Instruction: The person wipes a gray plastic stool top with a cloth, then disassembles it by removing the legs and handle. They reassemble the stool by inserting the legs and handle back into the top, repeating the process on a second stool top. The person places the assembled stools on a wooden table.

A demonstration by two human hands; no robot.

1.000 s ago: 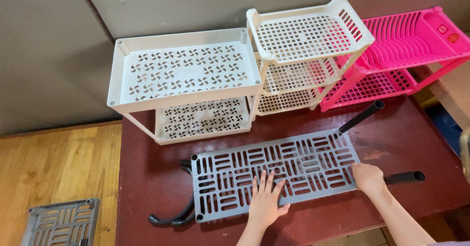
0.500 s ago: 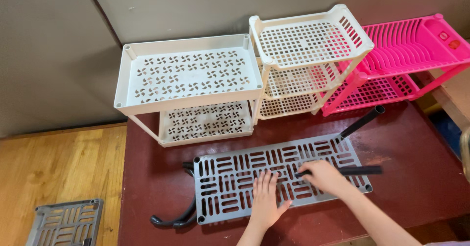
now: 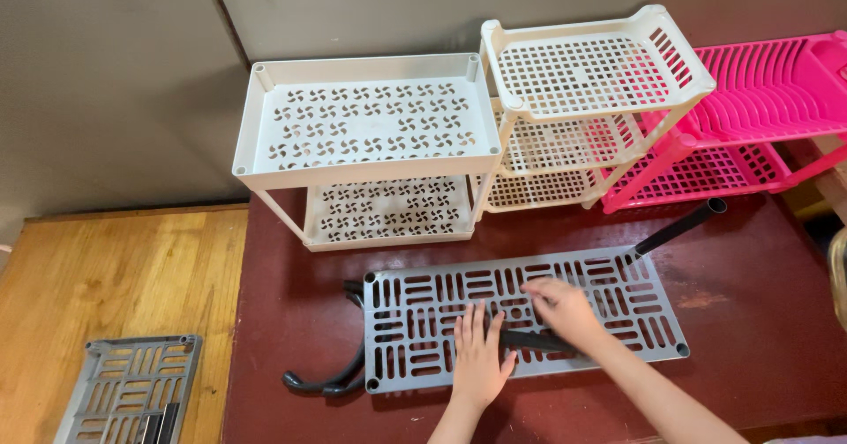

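A dark red table (image 3: 732,320) stands against a grey wall (image 3: 106,82), with a wooden floor (image 3: 115,285) to its left. On the floor lies a second grey panel (image 3: 132,391) with dark tubes resting on it. In the middle of the table a grey slotted shelf (image 3: 618,294) lies flat, its long side running left to right. The left hand (image 3: 479,356) is pressed on the shelf's near edge, palm down, fingers spread and straight, gripping nothing. The right hand (image 3: 562,310) rests just beside it on the shelf, fingers curled loosely over a black tube (image 3: 534,342) that lies along the slots under both hands; how firmly it grasps the tube cannot be told. Another black tube (image 3: 681,227) juts up at an angle from the shelf's far right corner. Curved black legs (image 3: 335,378) poke out from under the shelf's left end. Behind the shelf stand three racks side by side: a white rack (image 3: 366,122) with pinwheel cut-outs, a cream rack (image 3: 591,69) with a square grid, tilted, and a pink rack (image 3: 768,91) with ribbed slats at the right edge. No labels or packages show.
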